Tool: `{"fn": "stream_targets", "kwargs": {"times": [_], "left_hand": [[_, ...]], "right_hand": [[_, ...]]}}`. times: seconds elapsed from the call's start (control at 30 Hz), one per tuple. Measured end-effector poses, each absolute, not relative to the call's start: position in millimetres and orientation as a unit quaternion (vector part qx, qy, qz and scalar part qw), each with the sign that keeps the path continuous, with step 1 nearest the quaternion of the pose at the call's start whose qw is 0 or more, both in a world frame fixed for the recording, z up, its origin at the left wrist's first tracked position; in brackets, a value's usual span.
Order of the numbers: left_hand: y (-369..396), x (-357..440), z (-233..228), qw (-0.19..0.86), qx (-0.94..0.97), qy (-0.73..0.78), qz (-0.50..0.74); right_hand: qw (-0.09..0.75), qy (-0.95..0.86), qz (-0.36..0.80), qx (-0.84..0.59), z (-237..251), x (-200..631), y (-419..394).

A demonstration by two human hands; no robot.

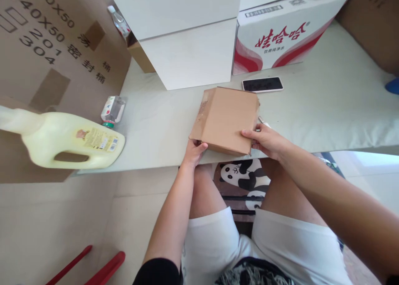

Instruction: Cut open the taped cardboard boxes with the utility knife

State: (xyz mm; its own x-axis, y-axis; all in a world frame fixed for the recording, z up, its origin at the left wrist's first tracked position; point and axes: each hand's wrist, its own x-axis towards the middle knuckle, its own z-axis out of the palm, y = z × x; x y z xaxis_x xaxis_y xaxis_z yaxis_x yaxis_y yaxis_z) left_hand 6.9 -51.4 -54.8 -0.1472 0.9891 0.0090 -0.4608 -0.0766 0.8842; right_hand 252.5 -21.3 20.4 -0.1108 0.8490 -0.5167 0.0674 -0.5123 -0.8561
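**Cardboard box (230, 118) gripped from both sides at the edge of the counter (152, 123)**

So the left hand (193, 153) has the near left corner, and the right hand (264, 138) is clamped on the right side, thumb on top. Box is right between them; can't tell if it's resting flat. Phone (262, 84) lies just beyond the right hand. Way out left of the left hand: a pale yellow jug (70, 133) and a green-capped clear bottle (114, 109). Plain white box (190, 54) stands beyond both.
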Motion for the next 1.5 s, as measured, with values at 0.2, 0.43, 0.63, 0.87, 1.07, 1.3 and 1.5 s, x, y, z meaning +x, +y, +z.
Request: {"fn": "stream_targets", "kwargs": {"times": [0.2, 0.43, 0.63, 0.87, 1.07, 1.3, 1.5], "left_hand": [[-51, 9, -53, 0.556, 0.335, 0.398, 0.648], [-52, -4, -46, 0.572, 0.261, 0.378, 0.680], [-51, -3, -40, 0.592, 0.232, 0.352, 0.687], [-51, 2, -33, 0.600, 0.201, 0.329, 0.702], [-51, 2, -34, 0.587, 0.221, 0.343, 0.699], [-54, -2, -43, 0.596, 0.252, 0.377, 0.663], [-51, -3, -52, 0.589, 0.255, 0.381, 0.666]], "right_hand": [[0.318, -0.463, 0.539, -0.628, 19, 252, -22], [0.197, -0.633, 0.187, -0.724, -1, 297, -29], [0.126, -0.703, 0.139, -0.686, -23, 320, -32], [0.269, -0.649, 0.383, -0.600, 9, 294, -73], [0.271, -0.633, 0.514, -0.512, 19, 259, -93], [0.307, -0.626, 0.500, -0.514, 19, 249, -84], [0.294, -0.692, 0.430, -0.501, 25, 249, -87]]}}
